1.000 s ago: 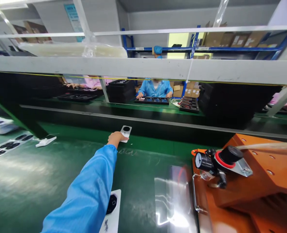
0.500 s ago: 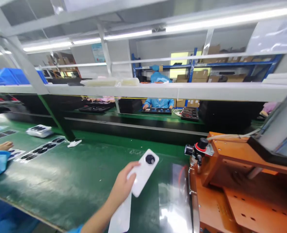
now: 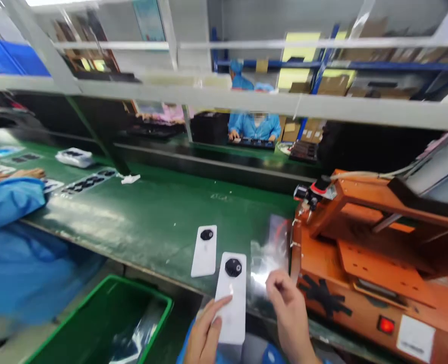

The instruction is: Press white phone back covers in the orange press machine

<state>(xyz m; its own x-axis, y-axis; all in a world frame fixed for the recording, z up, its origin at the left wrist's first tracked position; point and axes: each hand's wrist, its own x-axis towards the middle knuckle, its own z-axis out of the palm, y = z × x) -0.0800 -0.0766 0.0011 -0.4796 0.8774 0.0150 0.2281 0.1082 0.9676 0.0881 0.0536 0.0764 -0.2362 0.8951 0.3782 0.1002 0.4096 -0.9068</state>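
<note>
A white phone back cover [image 3: 231, 323] with a round black camera area extends past the table's front edge in front of me. My left hand [image 3: 207, 328] grips its left side, the index finger lying across its face. A similar white cover [image 3: 204, 255] lies flat on the green table, just beyond and to the left. My right hand [image 3: 288, 311] hovers to the right of the near cover, apart from it. Its fingers are curled into a pinch; whatever they hold, if anything, I cannot make out. Clear plastic film [image 3: 264, 255] lies beyond that hand.
An orange machine [image 3: 379, 263] with a lit red switch stands at the right. A green bin [image 3: 106, 313] is below the table edge. Black printed sheets [image 3: 89, 182] lie at the left, near a co-worker's blue sleeve [image 3: 15, 199]. A shelf [image 3: 209, 93] crosses above.
The cover that was held above the table now lies on it. My left hand has moved to the near cover, and my right hand has come into view. The view has tilted downward.
</note>
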